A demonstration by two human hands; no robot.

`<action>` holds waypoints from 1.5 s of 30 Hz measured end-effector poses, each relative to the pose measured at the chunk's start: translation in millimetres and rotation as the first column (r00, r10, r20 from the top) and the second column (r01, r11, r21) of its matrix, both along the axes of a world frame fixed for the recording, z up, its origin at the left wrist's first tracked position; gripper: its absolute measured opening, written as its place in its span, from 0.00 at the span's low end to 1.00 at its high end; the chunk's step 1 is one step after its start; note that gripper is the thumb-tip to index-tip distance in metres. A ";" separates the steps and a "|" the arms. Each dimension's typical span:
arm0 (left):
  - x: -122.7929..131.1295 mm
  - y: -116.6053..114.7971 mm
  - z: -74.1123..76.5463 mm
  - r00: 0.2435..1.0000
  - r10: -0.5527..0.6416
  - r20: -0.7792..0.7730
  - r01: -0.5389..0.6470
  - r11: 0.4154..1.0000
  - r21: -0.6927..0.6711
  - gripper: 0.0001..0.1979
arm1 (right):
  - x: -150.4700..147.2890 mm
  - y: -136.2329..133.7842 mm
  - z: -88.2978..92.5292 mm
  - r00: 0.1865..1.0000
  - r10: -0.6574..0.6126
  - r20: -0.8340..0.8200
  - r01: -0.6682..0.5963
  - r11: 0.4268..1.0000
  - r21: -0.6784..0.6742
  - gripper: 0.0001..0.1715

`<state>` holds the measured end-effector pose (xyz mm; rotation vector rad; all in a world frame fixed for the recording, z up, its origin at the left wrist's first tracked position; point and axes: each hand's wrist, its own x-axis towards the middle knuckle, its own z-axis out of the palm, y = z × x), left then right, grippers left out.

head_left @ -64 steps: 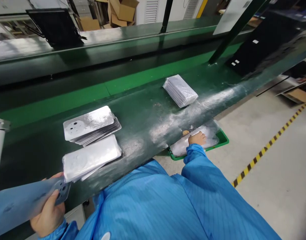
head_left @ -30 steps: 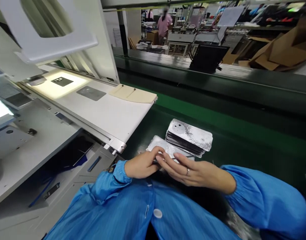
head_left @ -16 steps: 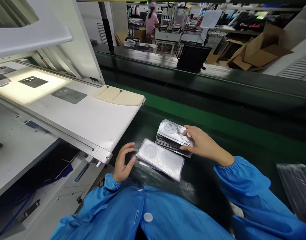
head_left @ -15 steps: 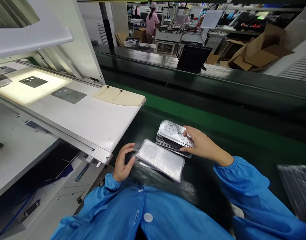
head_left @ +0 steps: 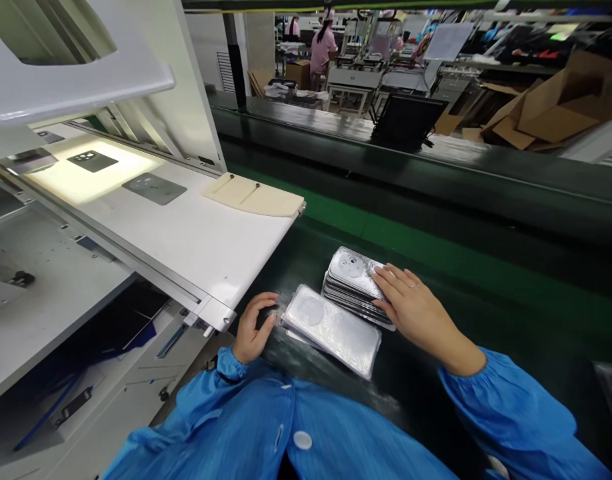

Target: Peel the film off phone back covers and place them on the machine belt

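A stack of thin phone-back-shaped panels [head_left: 353, 301] lies on the dark green belt, its top panel silvery with a round camera area. My right hand [head_left: 411, 310] rests over the right end of this stack, fingers stretched out along the top and thumb at the near side. Closer to my body, a second silvery panel in clear film [head_left: 333, 327] lies at a slant, with more panel edges just under it. My left hand [head_left: 256, 328] is beside its left end, thumb and fingers curved and apart, near some loose clear film.
To the left, a white machine bed [head_left: 201, 243] ends above the belt, with a cream guide plate [head_left: 256, 195] and a grey panel [head_left: 155, 189] on it. A dark monitor [head_left: 409, 120] stands beyond the belt. Cardboard boxes [head_left: 551, 113] and a person in pink [head_left: 323, 50] are farther back.
My right hand has gone from gripping the stack's right end between thumb and fingers to lying flatter across it. The left hand stays beside the wrapped panel. The view has shifted slightly left.
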<state>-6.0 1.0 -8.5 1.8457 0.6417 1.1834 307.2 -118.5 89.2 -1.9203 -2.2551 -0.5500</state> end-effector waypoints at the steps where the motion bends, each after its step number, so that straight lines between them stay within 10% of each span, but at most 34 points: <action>1: -0.1 -0.2 -0.4 1.000 -0.003 0.001 0.003 1.000 -0.002 0.10 | -2.3 -1.2 -2.4 1.000 0.004 0.018 -0.004 1.000 0.023 0.21; 12: 0.9 -1.5 2.7 0.999 -0.039 0.009 0.038 0.997 0.064 0.10 | 1.8 -5.7 11.7 0.989 0.136 0.058 -0.144 0.977 0.154 0.18; 22: 1.4 0.8 7.2 0.996 -0.073 0.060 0.069 0.996 0.064 0.10 | -59.9 43.6 67.0 0.957 0.245 0.152 -0.288 0.797 0.531 0.17; 27: -0.4 -0.5 6.5 0.995 -0.075 0.059 0.073 0.997 0.021 0.10 | -137.1 115.0 82.3 0.906 0.416 0.082 -0.408 0.804 0.433 0.20; 33: -1.4 -1.2 8.5 0.995 -0.076 0.064 0.079 0.996 -0.047 0.11 | -209.5 186.9 90.2 0.964 0.266 0.001 -0.266 0.964 0.001 0.28; 38: -2.9 0.1 3.1 0.994 -0.098 0.050 0.101 0.993 -0.063 0.12 | -228.5 194.4 78.0 0.969 0.232 -0.083 -0.244 0.951 -0.191 0.22; 45: -5.3 0.7 4.1 0.995 -0.105 -0.005 0.104 0.991 -0.083 0.14 | -231.2 184.5 74.4 0.973 0.132 -0.188 -0.186 0.934 -0.306 0.41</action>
